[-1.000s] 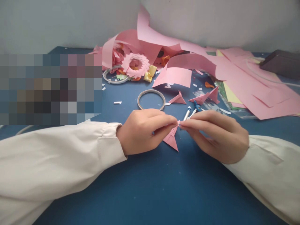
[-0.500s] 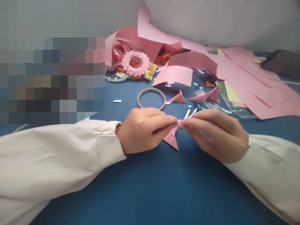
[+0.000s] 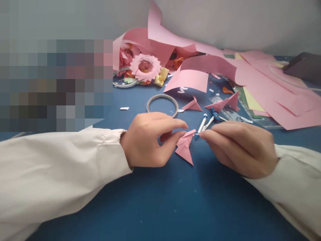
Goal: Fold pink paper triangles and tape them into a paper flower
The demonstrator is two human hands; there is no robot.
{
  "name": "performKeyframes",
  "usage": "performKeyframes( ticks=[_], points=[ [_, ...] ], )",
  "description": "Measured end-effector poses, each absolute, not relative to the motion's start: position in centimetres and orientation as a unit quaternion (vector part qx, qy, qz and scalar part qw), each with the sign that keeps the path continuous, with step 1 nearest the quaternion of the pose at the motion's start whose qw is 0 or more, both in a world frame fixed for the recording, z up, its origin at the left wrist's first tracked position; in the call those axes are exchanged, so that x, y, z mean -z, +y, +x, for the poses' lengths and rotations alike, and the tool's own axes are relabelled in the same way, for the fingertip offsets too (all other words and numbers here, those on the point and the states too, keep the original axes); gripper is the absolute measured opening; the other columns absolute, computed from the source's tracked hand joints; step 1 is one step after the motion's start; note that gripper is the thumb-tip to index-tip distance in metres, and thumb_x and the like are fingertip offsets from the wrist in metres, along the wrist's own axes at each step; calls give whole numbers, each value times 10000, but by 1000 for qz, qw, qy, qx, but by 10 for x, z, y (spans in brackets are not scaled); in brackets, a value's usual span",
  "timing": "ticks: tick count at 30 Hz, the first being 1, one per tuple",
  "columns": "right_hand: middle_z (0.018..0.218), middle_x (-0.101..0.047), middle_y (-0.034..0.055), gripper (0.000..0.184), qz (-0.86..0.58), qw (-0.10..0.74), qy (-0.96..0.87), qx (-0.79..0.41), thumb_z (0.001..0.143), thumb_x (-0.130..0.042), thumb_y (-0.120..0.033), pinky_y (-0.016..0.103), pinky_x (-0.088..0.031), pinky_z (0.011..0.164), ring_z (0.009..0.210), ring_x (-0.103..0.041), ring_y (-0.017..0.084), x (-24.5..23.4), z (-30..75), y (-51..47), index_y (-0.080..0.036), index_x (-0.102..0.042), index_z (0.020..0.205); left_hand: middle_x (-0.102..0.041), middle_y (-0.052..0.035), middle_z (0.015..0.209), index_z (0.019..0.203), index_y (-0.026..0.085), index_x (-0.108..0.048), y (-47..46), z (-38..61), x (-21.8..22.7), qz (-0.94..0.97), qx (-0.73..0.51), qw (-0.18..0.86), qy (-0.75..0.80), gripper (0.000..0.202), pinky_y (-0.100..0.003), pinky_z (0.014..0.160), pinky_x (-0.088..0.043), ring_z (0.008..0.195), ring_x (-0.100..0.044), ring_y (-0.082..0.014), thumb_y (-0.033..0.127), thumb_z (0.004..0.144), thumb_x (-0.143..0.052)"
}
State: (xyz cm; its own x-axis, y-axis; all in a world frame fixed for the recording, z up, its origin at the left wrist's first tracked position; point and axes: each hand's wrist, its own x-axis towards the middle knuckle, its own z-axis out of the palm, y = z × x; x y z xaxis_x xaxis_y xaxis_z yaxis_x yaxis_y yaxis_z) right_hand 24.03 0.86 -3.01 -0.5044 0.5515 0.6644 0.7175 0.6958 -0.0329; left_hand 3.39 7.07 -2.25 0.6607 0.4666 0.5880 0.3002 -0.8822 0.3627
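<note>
My left hand (image 3: 160, 139) has its thumb and forefinger parted. Between and just right of those fingertips lies a folded pink paper piece (image 3: 185, 149) with layered pleats and a pointed lower end, resting on the blue table. With thumb and fingers pinched together, my right hand (image 3: 242, 145) holds a small white strip (image 3: 197, 134), mostly hidden by the fingertips. Behind it lie a slim silver-and-blue tool (image 3: 202, 124) and a blue-and-white tool (image 3: 215, 114). A roll of tape (image 3: 148, 103) lies flat behind my left hand.
Two folded pink pieces, one nearer (image 3: 192, 104) and one farther right (image 3: 225, 103), lie beyond my hands. A pleated pink paper ring (image 3: 145, 68), curled pink sheets (image 3: 192, 82), flat pink paper (image 3: 288, 103) and a dark object (image 3: 304, 68) fill the back. White scraps are scattered about.
My left fingertips have parted from their pinch, leaving the folded pink piece more exposed. My right hand has moved right, away from the left, still pinching the small white strip.
</note>
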Motion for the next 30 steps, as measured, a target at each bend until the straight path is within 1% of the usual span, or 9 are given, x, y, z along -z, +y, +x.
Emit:
performKeyframes(
  ticks=[2,4,6,8,11,14,18,24,30],
  points=[
    [650,-586,-4,115,-370,311,-868,116,857,-548,-132,276,-403,511,543,-509,118,28,244,5,-174,-577,960,-620,-4,593,795,151,-681,71,33,25,921,-317,103,201,150,-207,548,-425,535,-531,-100,183,827,-538],
    [683,-617,-1,162,-358,264,-886,128,879,-528,-160,292,-417,538,570,-526,125,25,248,2,-161,-579,1033,-634,-8,620,768,158,-690,72,32,28,936,-272,95,204,187,-206,573,-433,582,-562,-109,211,846,-529],
    [736,-649,16,234,-315,205,-913,158,869,-563,-197,310,-426,574,636,-551,141,24,251,1,-123,-571,1090,-641,-5,640,750,168,-698,72,32,29,942,-240,101,213,202,-201,592,-438,607,-578,-108,201,848,-525],
    [768,-660,38,270,-281,163,-929,174,885,-544,-224,324,-419,571,652,-547,149,25,251,2,-76,-557,1111,-642,1,641,747,171,-705,72,32,30,942,-226,109,225,200,-200,595,-435,609,-583,-105,184,843,-531],
    [707,-646,44,191,-284,178,-924,184,913,-469,-191,325,-395,520,580,-526,140,29,247,4,-68,-586,1001,-646,6,638,757,162,-711,73,32,30,942,-215,115,230,193,-201,607,-437,621,-596,-105,171,841,-537],
    [637,-617,34,117,-286,210,-913,199,884,-493,-146,325,-388,493,539,-519,138,32,242,5,-100,-601,884,-644,7,634,764,152,-711,74,34,30,946,-218,111,215,197,-199,605,-435,613,-594,-104,171,846,-533],
    [612,-605,41,117,-283,210,-913,207,877,-493,-131,332,-394,472,518,-517,145,33,239,5,-83,-600,878,-632,17,616,779,150,-711,74,35,31,944,-223,119,212,173,-192,592,-428,592,-582,-97,173,839,-550],
    [655,-652,66,128,-282,193,-922,184,888,-492,-131,329,-421,493,525,-565,149,34,239,10,-61,-599,889,-616,20,601,780,152,-701,75,34,32,945,-214,121,216,176,-186,576,-416,579,-568,-93,202,851,-548],
    [661,-645,66,114,-273,199,-924,179,877,-512,-119,325,-413,484,520,-559,147,34,236,13,-85,-587,798,-628,17,616,785,149,-703,74,34,31,942,-217,125,224,169,-190,585,-421,594,-577,-96,194,848,-552]
  ],
)
